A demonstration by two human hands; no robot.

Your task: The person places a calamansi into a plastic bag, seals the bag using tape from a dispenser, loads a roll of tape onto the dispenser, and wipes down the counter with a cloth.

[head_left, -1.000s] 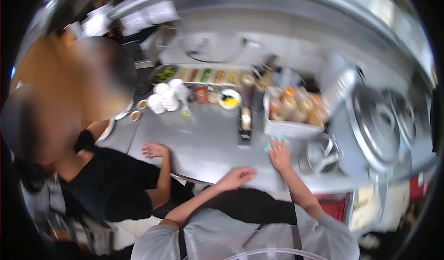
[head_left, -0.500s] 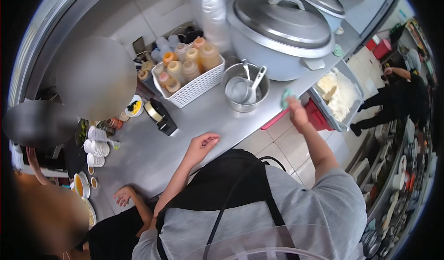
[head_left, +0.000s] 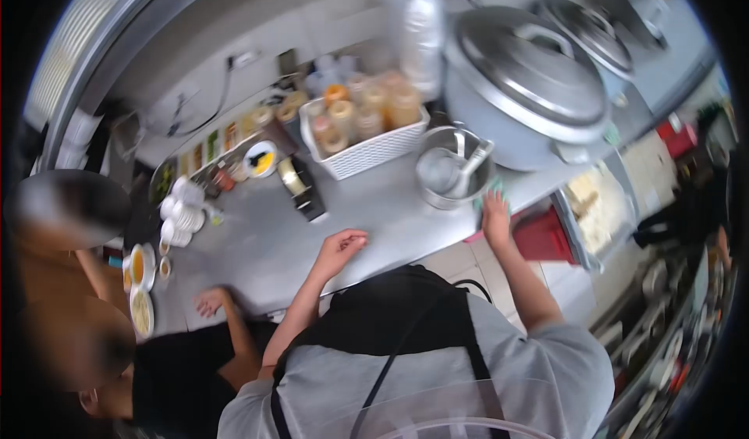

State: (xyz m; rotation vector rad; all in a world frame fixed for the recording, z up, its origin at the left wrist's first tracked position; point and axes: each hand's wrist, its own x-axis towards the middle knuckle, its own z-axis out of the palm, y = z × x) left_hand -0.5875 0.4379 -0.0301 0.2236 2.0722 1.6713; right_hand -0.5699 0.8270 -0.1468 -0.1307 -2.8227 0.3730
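Observation:
My right hand (head_left: 495, 219) presses a crumpled green cloth (head_left: 500, 192) onto the counter's front edge, just right of a steel pot (head_left: 445, 191). The cloth shows partly around the fingers. In the pot rest a ladle or scoop with a white handle (head_left: 476, 160) and another utensil. My left hand (head_left: 342, 250) hovers over or rests on the steel counter (head_left: 382, 213), its fingers curled and nothing visible in them. Ahead of that hand stands a black tape dispenser (head_left: 300, 189).
Behind the pot are a large lidded cooker (head_left: 515, 88) and a white basket (head_left: 367, 154) of sauce bottles. A bin of white food (head_left: 597, 213) stands right, below the counter. At left are stacked white cups (head_left: 183, 213), soup bowls (head_left: 140, 267) and a co-worker's hand (head_left: 211, 301).
My right hand, with the green cloth, has come back from beyond the counter's edge and now lies beside the pot. My left hand stays curled. The view has turned leftward.

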